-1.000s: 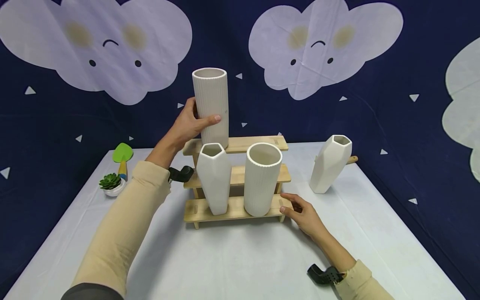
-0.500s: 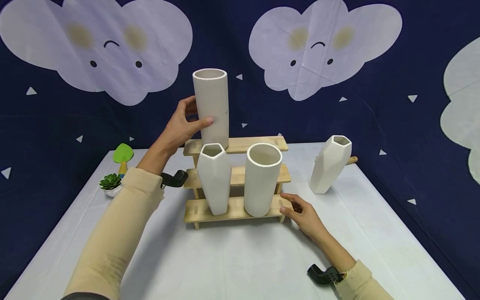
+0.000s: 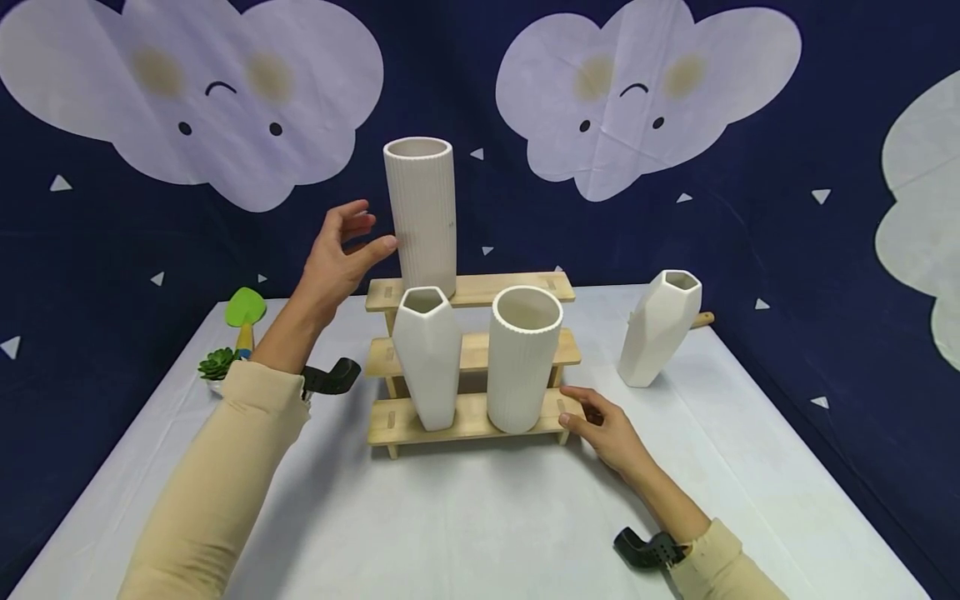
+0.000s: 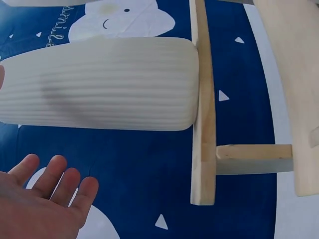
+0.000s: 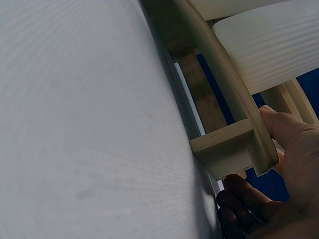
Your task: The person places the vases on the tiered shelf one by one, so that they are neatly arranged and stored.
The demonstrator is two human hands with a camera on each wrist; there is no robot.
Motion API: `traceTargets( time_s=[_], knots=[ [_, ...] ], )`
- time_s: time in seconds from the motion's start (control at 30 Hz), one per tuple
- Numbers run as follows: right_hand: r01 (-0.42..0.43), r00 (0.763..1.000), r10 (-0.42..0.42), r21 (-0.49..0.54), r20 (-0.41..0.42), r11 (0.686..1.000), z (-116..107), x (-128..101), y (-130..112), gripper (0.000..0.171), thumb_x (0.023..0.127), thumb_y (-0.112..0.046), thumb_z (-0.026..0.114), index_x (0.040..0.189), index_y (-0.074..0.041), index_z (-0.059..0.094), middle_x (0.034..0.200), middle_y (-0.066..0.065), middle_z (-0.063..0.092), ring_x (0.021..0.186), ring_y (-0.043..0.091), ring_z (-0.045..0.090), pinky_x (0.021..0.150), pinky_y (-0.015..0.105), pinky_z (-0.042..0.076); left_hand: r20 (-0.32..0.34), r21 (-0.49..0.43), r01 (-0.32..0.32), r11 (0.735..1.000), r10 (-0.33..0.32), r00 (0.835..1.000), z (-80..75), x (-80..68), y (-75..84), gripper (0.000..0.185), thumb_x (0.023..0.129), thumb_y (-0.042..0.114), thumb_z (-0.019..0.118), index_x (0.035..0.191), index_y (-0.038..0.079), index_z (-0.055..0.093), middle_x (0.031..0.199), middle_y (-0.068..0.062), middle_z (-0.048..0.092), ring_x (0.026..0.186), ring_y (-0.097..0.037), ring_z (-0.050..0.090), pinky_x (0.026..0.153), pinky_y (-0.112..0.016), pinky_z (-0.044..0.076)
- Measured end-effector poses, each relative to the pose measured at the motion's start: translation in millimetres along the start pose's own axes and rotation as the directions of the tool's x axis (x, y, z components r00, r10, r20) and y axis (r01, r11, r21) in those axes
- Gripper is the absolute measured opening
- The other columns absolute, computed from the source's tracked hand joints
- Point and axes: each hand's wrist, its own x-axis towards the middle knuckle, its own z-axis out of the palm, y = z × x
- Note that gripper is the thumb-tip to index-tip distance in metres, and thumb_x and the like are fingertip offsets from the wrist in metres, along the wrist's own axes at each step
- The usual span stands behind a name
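A tall white ribbed vase stands upright at the left of the top step of a three-step wooden stand. Beside that vase is my left hand, fingers spread and apart from it, the thumb tip close to its side; in the left wrist view the ribbed wall shows whole above the fingers. At the right end of the lowest step, my right hand grips the board between thumb and fingers. On this step stand a white faceted vase at left and a second ribbed vase at right.
Another faceted white vase stands on the white table to the right, a wooden handle partly hidden behind it. At left lie a green toy shovel and a potted succulent, partly covered by the sleeve.
My left hand has let go of the tall ribbed vase and drawn back to the left, its fingers opening. The vase stays on the top step. My right hand has kept its place.
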Motion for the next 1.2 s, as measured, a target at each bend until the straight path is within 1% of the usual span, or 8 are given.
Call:
traceTargets(
  time_s=[0.17, 0.43, 0.57, 0.67, 0.8, 0.9, 1.2],
  knots=[
    [0.003, 1.0, -0.003, 0.002, 0.002, 1.0, 0, -1, -1, 0.044, 0.086, -0.024, 0.068, 0.129, -0.016, 0.057, 0.107, 0.013, 0.064, 0.083, 0.004, 0.054, 0.07, 0.02, 0.045, -0.02, -0.013, -0.011, 1.0, 0.011, 1.0, -3.0, -9.5, -2.9, 0.071, 0.087, 0.033, 0.066, 0.145, 0.018, 0.03, 0.146, -0.008, 0.038, 0.137, -0.021, 0.034, 0.114, -0.042, 0.026],
    [0.008, 1.0, -0.008, 0.003, 0.007, 1.0, -1, 0, -2, 0.045, 0.086, -0.024, 0.068, 0.129, -0.016, 0.056, 0.108, 0.013, 0.064, 0.083, 0.004, 0.055, 0.069, 0.02, 0.045, -0.084, -0.038, -0.03, 0.999, 0.027, 0.996, -2.9, -25.3, -8.4, 0.063, 0.09, 0.032, 0.062, 0.143, 0.014, 0.033, 0.139, -0.012, 0.043, 0.131, -0.022, 0.038, 0.112, -0.043, 0.029],
    [0.005, 1.0, -0.005, 0.001, 0.009, 1.0, -1, 0, -1, 0.045, 0.086, -0.025, 0.068, 0.129, -0.016, 0.056, 0.11, 0.013, 0.064, 0.085, 0.004, 0.055, 0.071, 0.02, 0.045, -0.118, -0.066, -0.041, 0.997, 0.033, 0.992, -0.6, -34.0, -12.6, 0.058, 0.091, 0.03, 0.062, 0.14, 0.01, 0.037, 0.133, -0.012, 0.047, 0.125, -0.018, 0.042, 0.109, -0.04, 0.031],
    [0.003, 1.0, -0.003, -0.005, 0.004, 1.0, -1, 0, -1, 0.045, 0.086, -0.025, 0.068, 0.129, -0.017, 0.056, 0.11, 0.013, 0.064, 0.085, 0.005, 0.054, 0.072, 0.02, 0.045, -0.131, -0.088, -0.043, 0.995, 0.031, 0.991, 1.1, -40.8, -15.7, 0.055, 0.091, 0.029, 0.062, 0.138, 0.01, 0.04, 0.128, -0.008, 0.049, 0.12, -0.012, 0.044, 0.105, -0.034, 0.032],
    [0.003, 1.0, -0.003, -0.011, 0.001, 1.0, -1, 0, -1, 0.045, 0.086, -0.026, 0.068, 0.129, -0.018, 0.057, 0.109, 0.012, 0.063, 0.084, 0.006, 0.053, 0.071, 0.02, 0.044, -0.131, -0.108, -0.038, 0.993, 0.023, 0.991, 3.5, -49.6, -21.8, 0.052, 0.092, 0.028, 0.061, 0.136, 0.01, 0.042, 0.121, 0.0, 0.051, 0.115, -0.007, 0.045, 0.097, -0.026, 0.034],
    [0.004, 1.0, -0.004, -0.01, 0.003, 1.0, -1, 0, 0, 0.045, 0.086, -0.025, 0.068, 0.129, -0.018, 0.056, 0.109, 0.013, 0.064, 0.084, 0.005, 0.054, 0.071, 0.02, 0.045, -0.124, -0.12, -0.028, 0.992, 0.013, 0.992, 5.3, -56.4, -26.2, 0.051, 0.092, 0.027, 0.061, 0.136, 0.009, 0.043, 0.119, 0.002, 0.051, 0.113, -0.006, 0.046, 0.094, -0.023, 0.036],
    [0.0, 1.0, 0.0, -0.004, 0.007, 1.0, -1, 0, 0, 0.045, 0.087, -0.025, 0.068, 0.129, -0.017, 0.056, 0.11, 0.013, 0.064, 0.084, 0.005, 0.055, 0.071, 0.02, 0.045, -0.106, -0.114, 0.028, 0.993, -0.04, 0.994, 7.2, -73.8, -39.5, 0.05, 0.093, 0.032, 0.058, 0.136, 0.011, 0.043, 0.119, 0.005, 0.051, 0.112, -0.004, 0.046, 0.094, -0.023, 0.037]
  ],
)
